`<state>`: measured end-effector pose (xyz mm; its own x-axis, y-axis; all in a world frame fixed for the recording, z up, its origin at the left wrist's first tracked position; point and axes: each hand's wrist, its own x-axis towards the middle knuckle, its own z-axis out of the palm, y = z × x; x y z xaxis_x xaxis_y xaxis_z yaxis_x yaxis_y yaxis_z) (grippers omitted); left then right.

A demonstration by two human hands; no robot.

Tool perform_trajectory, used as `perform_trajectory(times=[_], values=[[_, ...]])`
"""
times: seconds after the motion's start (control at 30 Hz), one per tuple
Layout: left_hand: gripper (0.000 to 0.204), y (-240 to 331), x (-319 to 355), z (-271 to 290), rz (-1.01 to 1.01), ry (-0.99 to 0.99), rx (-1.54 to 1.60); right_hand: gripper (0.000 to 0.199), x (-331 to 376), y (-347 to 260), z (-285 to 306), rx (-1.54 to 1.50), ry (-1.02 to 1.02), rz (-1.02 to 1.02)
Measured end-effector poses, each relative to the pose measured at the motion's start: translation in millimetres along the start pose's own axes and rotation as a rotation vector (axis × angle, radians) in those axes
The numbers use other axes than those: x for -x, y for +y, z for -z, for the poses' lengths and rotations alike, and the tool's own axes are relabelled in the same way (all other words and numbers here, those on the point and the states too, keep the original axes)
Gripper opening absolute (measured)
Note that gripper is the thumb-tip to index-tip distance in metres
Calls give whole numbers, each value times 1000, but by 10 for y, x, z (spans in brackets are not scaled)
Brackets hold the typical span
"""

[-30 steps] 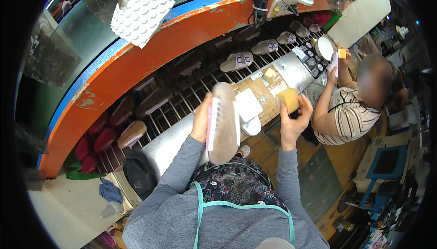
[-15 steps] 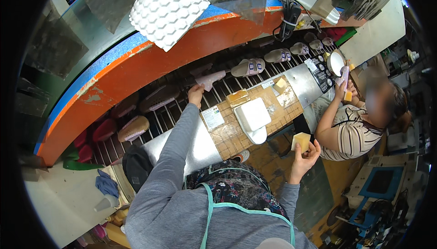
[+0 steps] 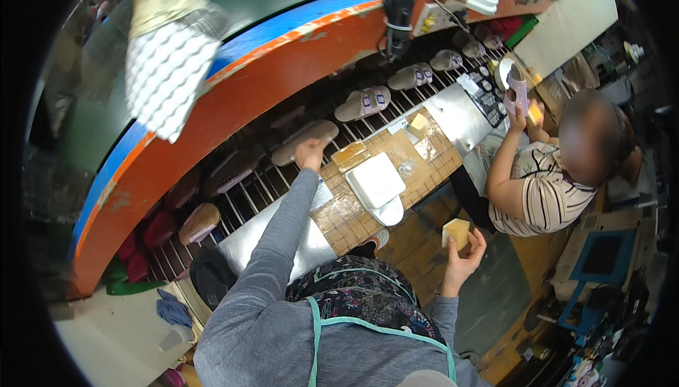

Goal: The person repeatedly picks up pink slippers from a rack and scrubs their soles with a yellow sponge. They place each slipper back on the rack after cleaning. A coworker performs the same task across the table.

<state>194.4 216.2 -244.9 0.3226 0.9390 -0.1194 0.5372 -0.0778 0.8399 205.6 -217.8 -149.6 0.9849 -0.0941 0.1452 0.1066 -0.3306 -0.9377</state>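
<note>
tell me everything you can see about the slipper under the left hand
The slipper is a flat, beige-grey open slide with a broad strap, made of what looks like soft foam or rubber. It lies sole down on the rack of metal rods, lengthwise along the orange wall, with more slippers spaced further up the line. The left hand rests on its near edge, fingers on top. Its finer surface detail is too small to tell.

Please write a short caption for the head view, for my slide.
Left hand rests on a beige slipper on the roller rack; right hand holds a yellow sponge block.
</note>
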Motion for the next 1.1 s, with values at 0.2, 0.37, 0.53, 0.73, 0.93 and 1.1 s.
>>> perform_trajectory(times=[0.2,0.37,0.53,0.73,0.93,1.1], values=[[52,701,-849,-1403,102,-455,140,56,240,197,-52,138,-44,49],[38,700,-1283,-1900,283,-635,454,58,353,211,2,210,-106,68],[43,1043,-682,-1020,227,-643,657,57,260,296,-31,280,-156,210],[53,765,959,681,-100,-541,828,48,151,423,-302,332,-284,434],[52,-395,2371,1384,135,-352,725,44,70,567,-489,372,-361,521],[43,-1111,2679,1594,678,-431,764,46,93,621,-448,421,-426,495]])
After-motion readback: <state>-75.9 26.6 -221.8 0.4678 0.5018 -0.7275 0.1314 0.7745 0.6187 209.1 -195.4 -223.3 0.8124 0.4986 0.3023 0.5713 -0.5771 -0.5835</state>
